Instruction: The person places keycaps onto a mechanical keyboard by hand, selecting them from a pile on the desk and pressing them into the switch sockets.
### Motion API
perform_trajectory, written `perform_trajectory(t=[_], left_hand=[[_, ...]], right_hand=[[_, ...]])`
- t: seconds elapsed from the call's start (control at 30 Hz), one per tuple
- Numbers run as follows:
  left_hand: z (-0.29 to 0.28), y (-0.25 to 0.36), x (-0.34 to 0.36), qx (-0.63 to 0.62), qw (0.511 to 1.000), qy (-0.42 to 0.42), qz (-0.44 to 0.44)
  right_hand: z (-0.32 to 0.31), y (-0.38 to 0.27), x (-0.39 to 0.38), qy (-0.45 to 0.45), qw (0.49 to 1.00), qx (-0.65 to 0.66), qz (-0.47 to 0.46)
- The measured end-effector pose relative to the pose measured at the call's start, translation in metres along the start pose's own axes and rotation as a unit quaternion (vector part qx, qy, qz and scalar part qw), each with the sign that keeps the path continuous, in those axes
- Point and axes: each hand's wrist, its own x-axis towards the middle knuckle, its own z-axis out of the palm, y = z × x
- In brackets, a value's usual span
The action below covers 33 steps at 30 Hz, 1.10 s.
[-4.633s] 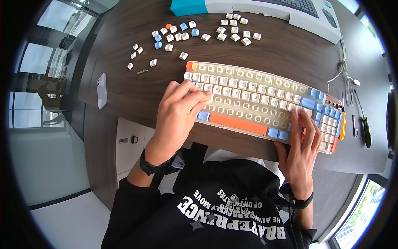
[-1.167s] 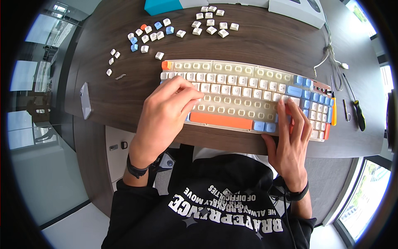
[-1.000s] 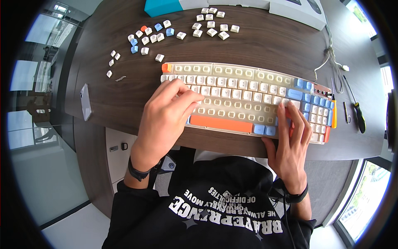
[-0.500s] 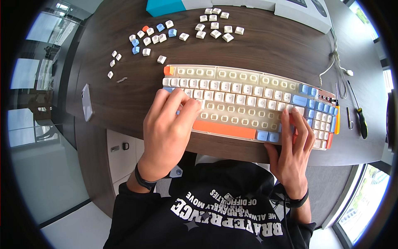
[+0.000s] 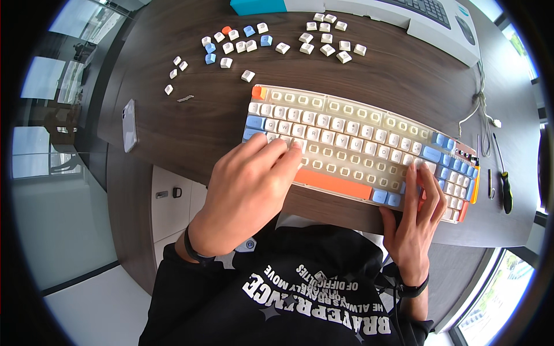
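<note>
A keyboard lies at a slant near the table's front edge, partly filled with white, blue and orange keycaps. Its top row and much of its lower rows show bare switches. My left hand reaches over its left part, thumb and fingertips closed around a white keycap in the third row; the pinch partly hides the cap. On the right part rests my right hand, fingers stretched over white keys and thumb by the front edge. A long orange space bar sits along the near side.
Loose white, blue and orange keycaps lie scattered beyond the keyboard. A phone is at the left, a white box at the back. To the right are a cable, a screwdriver and a small metal tool.
The whole view has shifted and turned a little. Against the keyboard, my left hand's fingers have come lower and nearer, uncovering keys in the second row. My right hand stays in place on the keys.
</note>
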Motion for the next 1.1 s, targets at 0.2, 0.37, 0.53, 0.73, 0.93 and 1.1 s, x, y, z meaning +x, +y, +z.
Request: perform_trajectory(t=[0.2, 0.37, 0.53, 0.73, 0.93, 1.1], left_hand=[[-0.005, -0.002, -0.009, 0.003, 0.999, -0.051, -0.017], [-0.003, 0.000, -0.009, 0.022, 0.999, -0.041, -0.007], [0.007, -0.001, -0.010, 0.032, 0.999, -0.018, 0.021], [0.004, -0.002, -0.010, 0.021, 0.999, -0.016, 0.025], [0.001, -0.006, -0.011, 0.011, 0.999, -0.044, 0.021], [-0.001, -0.005, -0.011, 0.001, 0.999, -0.049, 0.019]], right_hand=[[-0.001, 0.000, 0.001, -0.003, 1.000, 0.001, -0.001], [-0.001, 0.001, 0.000, -0.004, 1.000, 0.003, -0.005], [0.000, 0.001, 0.000, -0.004, 1.000, 0.005, -0.003], [0.000, 0.000, 0.000, -0.005, 1.000, 0.001, -0.002], [0.000, 0.000, 0.000, -0.009, 1.000, -0.005, 0.001], [0.000, 0.001, -0.001, -0.010, 1.000, 0.002, 0.003]])
